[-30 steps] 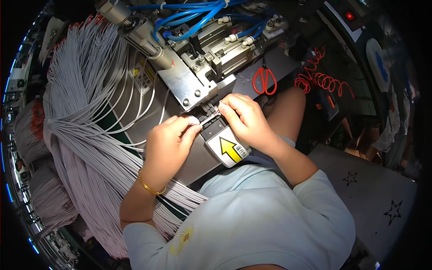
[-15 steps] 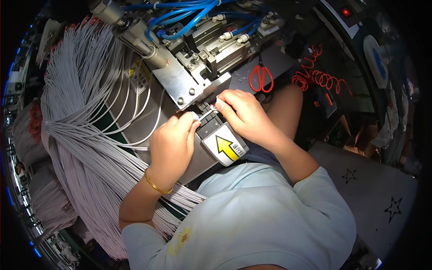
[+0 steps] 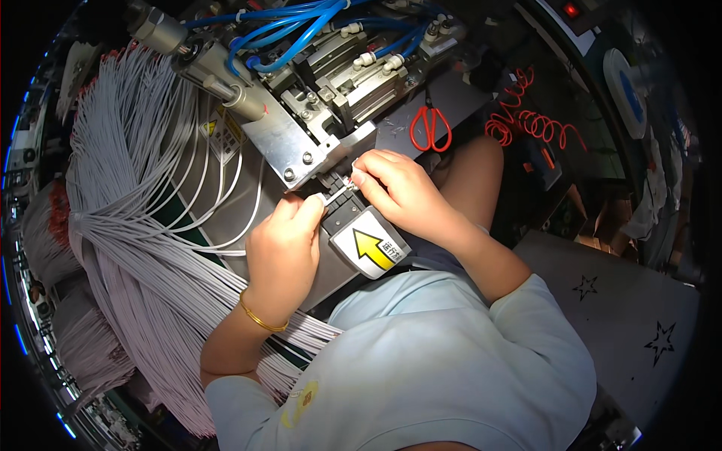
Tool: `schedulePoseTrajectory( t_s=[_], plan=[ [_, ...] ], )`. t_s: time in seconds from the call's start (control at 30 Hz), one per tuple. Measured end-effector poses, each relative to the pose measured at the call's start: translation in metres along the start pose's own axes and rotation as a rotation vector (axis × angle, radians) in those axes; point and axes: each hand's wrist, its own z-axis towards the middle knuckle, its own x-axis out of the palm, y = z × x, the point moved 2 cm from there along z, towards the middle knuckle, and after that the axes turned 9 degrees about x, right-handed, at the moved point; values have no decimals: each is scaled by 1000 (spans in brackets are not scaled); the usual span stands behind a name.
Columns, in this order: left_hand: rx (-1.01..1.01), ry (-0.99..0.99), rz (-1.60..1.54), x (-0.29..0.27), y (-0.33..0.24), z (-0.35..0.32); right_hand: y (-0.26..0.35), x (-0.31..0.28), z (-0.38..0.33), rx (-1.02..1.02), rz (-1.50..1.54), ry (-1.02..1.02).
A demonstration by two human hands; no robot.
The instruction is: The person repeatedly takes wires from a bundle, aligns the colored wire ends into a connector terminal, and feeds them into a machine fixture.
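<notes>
My left hand point(image 3: 284, 239) pinches a thin white cable point(image 3: 334, 197) between thumb and fingertips, just in front of the metal press machine point(image 3: 289, 143). The cable runs across a small black fixture point(image 3: 344, 212) toward my right hand point(image 3: 406, 194). There the thumb and fingers of my right hand are closed on the cable's end, where small wire tips show beside the thumb. Exactly how the end sits in the fixture is hidden by the fingers. Below the fixture is a white plate point(image 3: 359, 263) with a yellow arrow.
A large bundle of white cables point(image 3: 143, 255) lies along the left, some strands looping toward the machine. Blue air hoses point(image 3: 301, 34) run over the machine. Red-handled scissors point(image 3: 430, 129) lie to its right, near a coiled red hose point(image 3: 538, 124). A grey surface with printed stars point(image 3: 602, 301) is at right.
The machine and fixture appear slightly further left in the view. Both hands stay at the fixture; the fingers have shifted slightly, and the cable's wire tips show more plainly by my right thumb.
</notes>
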Motion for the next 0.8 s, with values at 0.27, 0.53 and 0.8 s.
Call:
schedulePoseTrajectory(
  t_s=[0.27, 0.53, 0.8],
  plan=[
    [-25, 114, -5, 1, -16, -1, -1, -1, 0, -32, -49, -32],
    [83, 135, 127, 5, -18, 1, 1, 0, 2, -48, -102, -53],
    [123, 117, 177, 8, -17, 2, 13, -8, -5, -110, -137, -117]
  ],
)
